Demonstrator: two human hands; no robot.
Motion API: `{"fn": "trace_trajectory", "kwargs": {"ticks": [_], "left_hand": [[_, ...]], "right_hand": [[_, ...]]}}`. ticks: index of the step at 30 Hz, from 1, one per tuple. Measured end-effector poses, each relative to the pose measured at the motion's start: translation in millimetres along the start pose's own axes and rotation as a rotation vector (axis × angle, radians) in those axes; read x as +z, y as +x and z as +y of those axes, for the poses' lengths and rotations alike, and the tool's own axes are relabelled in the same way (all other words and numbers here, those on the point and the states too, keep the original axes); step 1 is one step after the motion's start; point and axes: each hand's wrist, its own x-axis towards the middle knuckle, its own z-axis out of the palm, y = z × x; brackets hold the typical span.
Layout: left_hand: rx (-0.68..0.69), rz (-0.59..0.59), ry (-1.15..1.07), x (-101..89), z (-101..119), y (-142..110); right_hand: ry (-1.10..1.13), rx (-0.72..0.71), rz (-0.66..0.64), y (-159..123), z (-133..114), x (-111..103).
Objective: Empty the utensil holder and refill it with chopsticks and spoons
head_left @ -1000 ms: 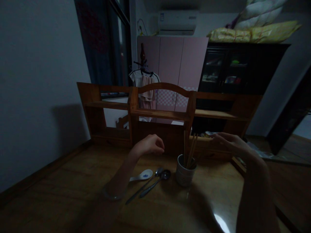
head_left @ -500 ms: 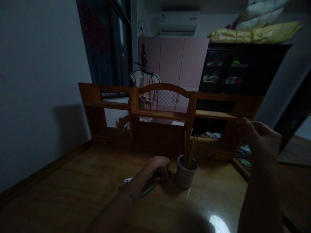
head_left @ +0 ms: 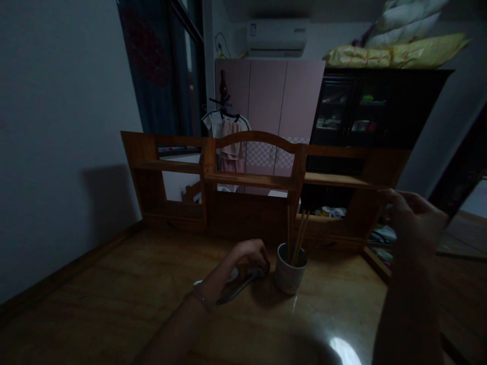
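Observation:
My left hand [head_left: 253,253] is low over the wooden table, left of a pale cup [head_left: 289,278] with several thin wooden sticks [head_left: 300,238] standing in it. Its fingers curl down and close around the far end of a long, thin grey thing [head_left: 236,290], whose near end points toward me. The dimness hides its exact kind. A small white thing [head_left: 232,275] shows beside that wrist, partly covered by it. My right hand [head_left: 416,215] is raised at the right, fingers pinched together; whatever is between the fingertips is too dark to make out.
A wooden shelf unit [head_left: 253,181] stands along the table's far edge, behind the cup. A white wall [head_left: 64,152] borders the left side. Assorted items [head_left: 382,243] lie beyond the table's right edge strip. Light reflects off the tabletop [head_left: 182,263] near the front.
My left hand has tilted slightly, its fingertips reaching a little farther right, and the grey thing has shifted slightly up with it. My right hand has moved slightly right and down.

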Motion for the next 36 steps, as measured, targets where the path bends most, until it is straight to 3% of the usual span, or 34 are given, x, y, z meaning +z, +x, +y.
{"fn": "trace_trajectory", "kwargs": {"ticks": [2, 5, 9, 13, 18, 23, 30, 36], "left_hand": [[0.042, 0.017, -0.092, -16.0, -0.5, -12.9], [0.136, 0.133, -0.231, -47.6, 3.6, -44.4], [0.339, 0.559, -0.615, -79.3, 22.1, -85.6], [0.479, 0.864, -0.781, -80.3, 51.0, -101.8], [0.622, 1.028, -0.908, -56.7, 86.3, -98.9], [0.661, 1.014, -0.896, -36.7, 100.0, -86.6], [0.615, 0.702, -0.661, -21.9, 87.4, -58.8], [0.556, 0.573, -0.494, -11.9, 68.1, -32.7]], "right_hand": [[0.041, 0.031, 0.023, 1.1, 0.6, -1.1], [0.074, 0.038, 0.028, 2.2, 0.5, -2.3], [0.061, 0.044, 0.013, 2.3, 1.1, -1.1], [0.073, 0.053, -0.018, 1.4, 1.9, 1.0], [0.079, 0.097, -0.027, 1.0, 1.0, 0.7], [0.049, 0.065, -0.045, 1.4, 2.2, -0.6], [0.083, 0.082, -0.105, 0.9, 5.3, 0.6], [0.088, 0.158, -0.173, 2.7, 8.6, -0.1]]}}
